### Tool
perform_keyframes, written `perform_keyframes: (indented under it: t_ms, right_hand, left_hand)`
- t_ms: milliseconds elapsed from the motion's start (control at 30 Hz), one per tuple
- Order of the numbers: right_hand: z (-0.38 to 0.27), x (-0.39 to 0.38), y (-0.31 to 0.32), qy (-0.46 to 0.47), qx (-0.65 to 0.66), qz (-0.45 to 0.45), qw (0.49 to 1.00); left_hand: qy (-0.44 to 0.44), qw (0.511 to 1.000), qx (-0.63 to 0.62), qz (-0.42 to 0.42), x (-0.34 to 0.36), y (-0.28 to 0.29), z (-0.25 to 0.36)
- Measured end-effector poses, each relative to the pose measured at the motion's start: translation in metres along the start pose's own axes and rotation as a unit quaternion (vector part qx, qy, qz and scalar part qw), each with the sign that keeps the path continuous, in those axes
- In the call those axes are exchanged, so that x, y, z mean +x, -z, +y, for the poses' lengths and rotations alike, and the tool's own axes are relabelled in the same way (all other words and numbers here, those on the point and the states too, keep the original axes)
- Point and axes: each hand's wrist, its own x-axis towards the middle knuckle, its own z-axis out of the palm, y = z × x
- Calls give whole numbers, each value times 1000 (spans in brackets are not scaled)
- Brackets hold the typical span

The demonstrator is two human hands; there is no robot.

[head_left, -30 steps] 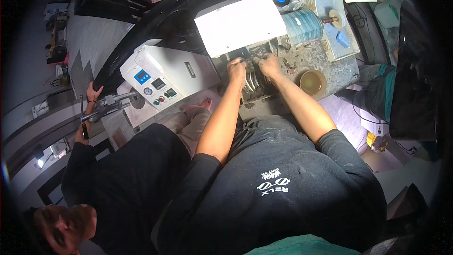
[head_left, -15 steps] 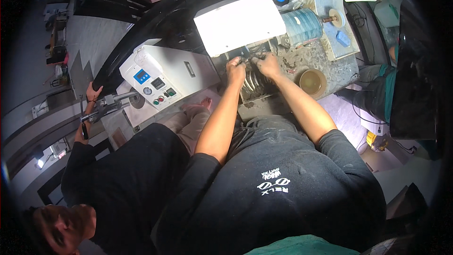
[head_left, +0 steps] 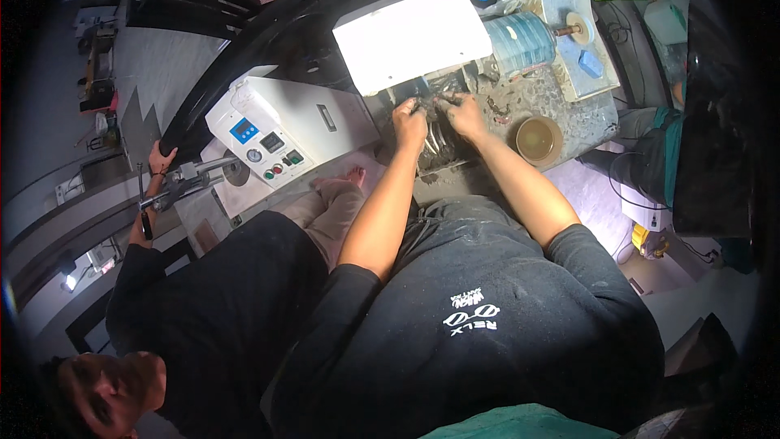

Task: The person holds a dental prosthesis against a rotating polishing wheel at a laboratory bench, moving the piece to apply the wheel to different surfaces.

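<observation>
My left hand (head_left: 410, 123) and my right hand (head_left: 463, 117) work side by side just below the front edge of a white machine hood (head_left: 414, 36). Fingers on both are curled in and smeared with dark, wet grime. Whatever they pinch is small and dark, and I cannot make out its kind. Beneath them lies a dirty metal trough (head_left: 443, 150) with bright wet streaks. To the right of my right hand, a brown bowl (head_left: 539, 141) of murky liquid stands on the grimy worktop (head_left: 589, 123).
Right of the hood lie a bluish clear plastic jug (head_left: 524, 45), a small wheel on a spindle (head_left: 578, 28) and a blue block (head_left: 591, 65). On the left are a white control box (head_left: 272, 142) and another person (head_left: 219, 309), whose hand (head_left: 162, 158) is by a metal lever.
Both my hands have shifted very slightly, staying under the hood edge. The other person and the things around have hardly moved.
</observation>
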Motion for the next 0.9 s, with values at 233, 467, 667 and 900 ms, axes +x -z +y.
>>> perform_keyframes:
  t_ms: [233,467,667,900]
  right_hand:
    - [-12,10,-5,-46,-70,33,996]
    - [-19,-1,-7,0,-82,-1,997]
    - [3,2,-18,-61,131,-2,989]
    - [11,8,-18,-109,199,31,973]
  left_hand:
    - [105,969,-97,203,14,-21,-22]
    - [83,981,-164,66,7,-3,-19]
    - [-43,996,-72,7,3,-1,-14]
    - [-12,999,-24,22,3,-5,-9]
